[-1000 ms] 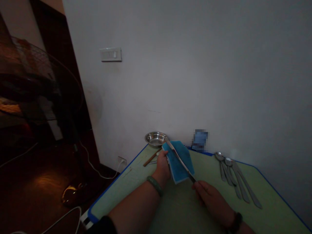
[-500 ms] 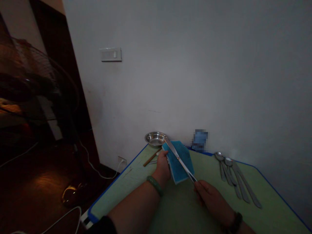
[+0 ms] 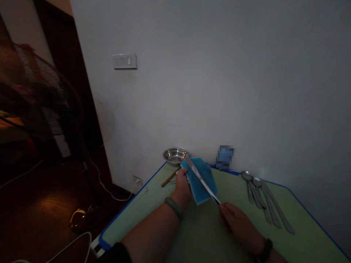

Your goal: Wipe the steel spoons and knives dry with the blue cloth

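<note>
My left hand (image 3: 182, 185) is closed on a folded blue cloth (image 3: 201, 180) held over the green table (image 3: 153, 204). A long metal knife (image 3: 201, 180) lies slanted across the cloth, its tip pointing toward the far left. My right hand (image 3: 236, 221) grips the knife's handle end, fingers wrapped round it. I wear a green bangle on my left wrist and a dark band on my right wrist.
A steel bowl (image 3: 174, 155) stands at the table's far left corner by the wall. Wooden chopsticks (image 3: 170, 178) lie near it. Several metal spoons and knives (image 3: 264, 202) lie in a row at the right. A fan (image 3: 35, 91) and cables stand on the dark floor, left.
The cloth and knife shifted very slightly; both hands stay nearly where they were. The fan at the left has turned a little.
</note>
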A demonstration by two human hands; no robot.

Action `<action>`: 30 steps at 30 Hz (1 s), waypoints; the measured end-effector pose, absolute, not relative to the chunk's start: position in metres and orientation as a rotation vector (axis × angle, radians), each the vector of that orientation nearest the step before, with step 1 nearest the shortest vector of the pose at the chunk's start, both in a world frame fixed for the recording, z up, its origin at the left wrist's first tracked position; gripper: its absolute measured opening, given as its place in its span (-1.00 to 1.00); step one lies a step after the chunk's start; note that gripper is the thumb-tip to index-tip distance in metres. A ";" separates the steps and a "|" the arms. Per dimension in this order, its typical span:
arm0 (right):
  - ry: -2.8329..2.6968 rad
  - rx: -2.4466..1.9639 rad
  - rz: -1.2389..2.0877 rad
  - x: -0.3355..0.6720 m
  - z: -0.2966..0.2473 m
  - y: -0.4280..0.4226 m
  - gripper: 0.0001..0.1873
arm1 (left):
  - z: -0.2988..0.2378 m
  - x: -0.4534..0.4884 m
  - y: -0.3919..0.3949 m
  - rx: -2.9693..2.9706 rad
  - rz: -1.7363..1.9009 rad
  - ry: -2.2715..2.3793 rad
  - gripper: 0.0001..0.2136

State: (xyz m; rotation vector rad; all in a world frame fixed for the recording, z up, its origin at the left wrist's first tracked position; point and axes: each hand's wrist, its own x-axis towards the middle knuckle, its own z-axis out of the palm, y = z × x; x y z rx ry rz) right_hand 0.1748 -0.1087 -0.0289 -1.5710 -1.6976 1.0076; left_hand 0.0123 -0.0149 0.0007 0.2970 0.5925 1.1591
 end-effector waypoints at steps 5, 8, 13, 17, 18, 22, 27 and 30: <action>-1.669 -1.570 1.018 0.175 -0.030 -0.109 -0.57 | -0.004 0.012 -0.011 0.293 1.165 0.564 -0.53; -1.644 -1.579 1.028 0.174 -0.031 -0.109 -0.57 | -0.006 0.011 -0.009 0.287 1.193 0.544 -0.54; -1.664 -1.592 1.042 0.172 -0.027 -0.109 -0.61 | -0.005 0.010 -0.009 0.281 1.216 0.567 -0.55; -1.686 -1.645 1.023 0.171 -0.023 -0.111 -0.70 | -0.004 0.010 -0.008 0.271 1.215 0.554 -0.54; -1.686 -1.650 1.029 0.171 -0.023 -0.111 -0.72 | -0.004 0.010 -0.007 0.265 1.223 0.550 -0.53; -1.697 -1.637 1.032 0.173 -0.024 -0.111 -0.76 | -0.004 0.010 -0.007 0.210 1.282 0.541 -0.56; -1.707 -1.637 1.018 0.174 -0.025 -0.110 -0.77 | -0.002 0.009 -0.007 0.171 1.335 0.543 -0.58; -1.697 -1.645 1.026 0.173 -0.024 -0.110 -0.77 | -0.003 0.008 -0.005 0.160 1.313 0.498 -0.55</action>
